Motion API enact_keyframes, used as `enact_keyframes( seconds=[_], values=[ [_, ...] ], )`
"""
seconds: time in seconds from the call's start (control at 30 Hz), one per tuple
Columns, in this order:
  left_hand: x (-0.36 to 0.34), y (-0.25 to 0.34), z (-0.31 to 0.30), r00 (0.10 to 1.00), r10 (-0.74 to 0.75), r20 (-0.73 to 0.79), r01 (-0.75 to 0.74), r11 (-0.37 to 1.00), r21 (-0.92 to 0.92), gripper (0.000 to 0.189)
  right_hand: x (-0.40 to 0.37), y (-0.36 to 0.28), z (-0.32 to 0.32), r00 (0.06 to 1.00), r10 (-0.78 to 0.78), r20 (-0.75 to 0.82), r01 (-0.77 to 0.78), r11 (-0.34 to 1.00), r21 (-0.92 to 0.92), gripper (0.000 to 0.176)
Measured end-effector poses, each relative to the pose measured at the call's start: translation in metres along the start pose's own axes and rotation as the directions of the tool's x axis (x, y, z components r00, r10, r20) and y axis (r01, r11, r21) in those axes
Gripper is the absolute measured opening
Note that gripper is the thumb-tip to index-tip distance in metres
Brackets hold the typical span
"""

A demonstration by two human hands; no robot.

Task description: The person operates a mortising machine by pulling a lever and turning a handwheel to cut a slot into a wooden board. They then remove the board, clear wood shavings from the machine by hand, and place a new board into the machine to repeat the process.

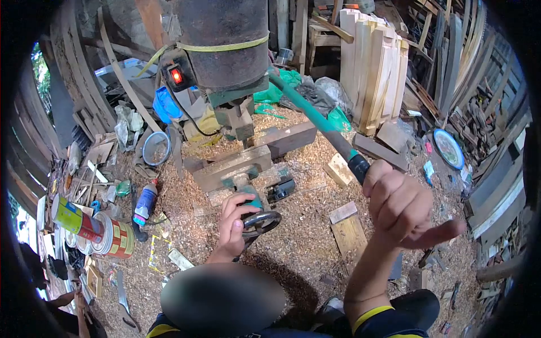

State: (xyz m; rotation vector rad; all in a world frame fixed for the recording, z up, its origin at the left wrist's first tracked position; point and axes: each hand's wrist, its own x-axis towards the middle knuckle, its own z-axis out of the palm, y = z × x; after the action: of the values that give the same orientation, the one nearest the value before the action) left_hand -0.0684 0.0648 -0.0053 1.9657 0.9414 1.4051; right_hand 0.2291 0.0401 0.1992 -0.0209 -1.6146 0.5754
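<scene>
A mortising machine with a dark motor housing (225, 50) stands in front of me, its switch (176, 75) glowing red. My right hand (400, 205) is closed round the black end of its green lever (315, 115), one digit sticking out to the right. My left hand (231, 222) curls over the rim of a metal handwheel (265, 224) at the front of the machine. Beyond the wheel, a wooden block (236, 168) sits in the vise area, and a longer wooden piece (290, 139) lies behind it. The tool tip above the wood is partly hidden.
Wood shavings (304, 225) cover the floor. Pale cut boards (372, 73) stand stacked at the back right. Paint cans (115, 236), a bottle (146, 201) and a machete (124, 298) are at left. Another person's arm (81, 310) shows at lower left.
</scene>
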Motion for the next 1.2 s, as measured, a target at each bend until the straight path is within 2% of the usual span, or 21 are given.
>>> enact_keyframes(
  seconds=[0.07, 0.1, 0.13, 0.2, 0.23, 0.27, 0.33, 0.37, 0.4, 0.43, 0.47, 0.53, 0.57, 0.6, 0.67, 0.73, 0.83, 1.0, 1.07, 1.13, 1.2],
  values=[
    [0.005, -0.003, -0.007, 0.986, 0.051, 0.157, -0.045, 0.998, -0.036, 0.061, 0.021, -0.013, -0.009, 0.934, 0.284, 0.217, -0.293, 0.956, 0.014, 0.105],
    [0.005, -0.006, -0.01, 0.984, 0.043, 0.172, -0.035, 0.998, -0.045, 0.061, 0.031, -0.028, 0.001, 0.839, 0.538, 0.077, -0.523, 0.838, -0.154, 0.107],
    [0.006, -0.008, -0.012, 0.985, 0.042, 0.169, -0.033, 0.998, -0.056, 0.061, 0.043, -0.043, 0.012, 0.681, 0.725, -0.1, -0.719, 0.637, -0.278, 0.109],
    [0.01, -0.011, -0.019, 0.956, 0.081, 0.281, -0.076, 0.997, -0.03, 0.06, 0.084, -0.048, 0.017, 0.338, 0.941, 0.013, -0.84, 0.308, -0.446, 0.078],
    [0.012, -0.014, -0.022, 0.958, 0.079, 0.277, -0.071, 0.997, -0.039, 0.06, 0.078, -0.044, 0.026, 0.387, 0.921, -0.043, -0.875, 0.352, -0.332, 0.03],
    [0.013, -0.017, -0.023, 0.948, 0.114, 0.296, -0.102, 0.993, -0.056, 0.059, 0.06, -0.034, 0.02, 0.598, 0.802, 0.015, -0.718, 0.544, -0.434, 0.034],
    [0.012, -0.018, -0.02, 0.946, 0.135, 0.295, -0.118, 0.99, -0.077, 0.059, 0.061, -0.024, 0.013, 0.821, 0.57, 0.046, -0.212, 0.377, -0.902, 0.044],
    [0.011, -0.016, -0.018, 0.955, 0.126, 0.267, -0.103, 0.99, -0.098, 0.059, 0.068, -0.025, 0.016, 0.813, 0.58, 0.051, -0.213, 0.377, -0.901, 0.044],
    [0.013, -0.016, -0.018, 0.963, 0.123, 0.241, -0.097, 0.988, -0.119, 0.059, 0.08, -0.028, 0.021, 0.459, 0.86, -0.223, -0.578, 0.098, -0.81, 0.044],
    [0.013, -0.018, -0.019, 0.955, 0.116, 0.274, -0.085, 0.989, -0.123, 0.061, 0.091, -0.028, 0.025, -0.036, 0.919, -0.393, -0.748, -0.285, -0.6, 0.045],
    [0.014, -0.018, -0.02, 0.955, 0.117, 0.273, -0.085, 0.988, -0.126, 0.061, 0.099, -0.025, 0.028, -0.036, 0.918, -0.395, -0.746, -0.288, -0.601, 0.045],
    [0.018, -0.016, -0.022, 0.941, 0.164, 0.295, -0.121, 0.98, -0.157, 0.061, 0.112, -0.014, 0.033, -0.435, 0.797, -0.418, -0.753, -0.577, -0.316, 0.045],
    [0.019, -0.012, -0.02, 0.953, 0.155, 0.262, -0.108, 0.977, -0.185, 0.063, 0.099, -0.007, 0.024, -0.486, 0.771, -0.411, -0.788, -0.59, -0.176, 0.049],
    [0.02, -0.016, -0.018, 0.952, 0.153, 0.264, -0.105, 0.977, -0.187, 0.063, 0.096, -0.01, 0.022, -0.489, 0.769, -0.412, -0.786, -0.593, -0.173, 0.049],
    [0.015, -0.021, -0.013, 0.967, 0.182, 0.177, -0.13, 0.953, -0.273, 0.065, 0.091, -0.017, 0.023, -0.379, 0.838, -0.392, -0.916, -0.401, 0.027, 0.053],
    [0.017, -0.022, -0.007, 0.973, 0.184, 0.139, -0.132, 0.939, -0.318, 0.068, 0.073, -0.012, 0.022, -0.36, 0.848, -0.39, -0.893, -0.434, -0.12, 0.055],
    [0.014, -0.029, -0.005, 0.967, 0.234, 0.1, -0.182, 0.91, -0.373, 0.07, 0.037, -0.002, 0.024, -0.27, 0.887, -0.374, -0.912, -0.361, -0.196, 0.06],
    [0.015, -0.029, -0.004, 0.973, 0.203, 0.111, -0.15, 0.918, -0.366, 0.081, -0.009, 0.012, 0.024, -0.199, 0.884, -0.422, -0.967, -0.246, -0.06, 0.065],
    [0.013, -0.029, -0.004, 0.976, 0.184, 0.118, -0.129, 0.921, -0.368, 0.082, -0.053, 0.031, 0.025, -0.114, 0.904, -0.412, -0.979, -0.172, -0.105, 0.061],
    [0.014, -0.03, -0.004, 0.973, 0.192, 0.127, -0.136, 0.925, -0.356, 0.084, -0.149, 0.077, 0.01, 0.19, 0.885, -0.425, -0.977, 0.127, -0.172, 0.047],
    [0.016, -0.032, -0.005, 0.96, 0.262, 0.095, -0.21, 0.906, -0.367, 0.075, -0.193, 0.134, 0.016, 0.416, 0.708, -0.571, -0.893, 0.198, -0.405, 0.046]
  ],
)
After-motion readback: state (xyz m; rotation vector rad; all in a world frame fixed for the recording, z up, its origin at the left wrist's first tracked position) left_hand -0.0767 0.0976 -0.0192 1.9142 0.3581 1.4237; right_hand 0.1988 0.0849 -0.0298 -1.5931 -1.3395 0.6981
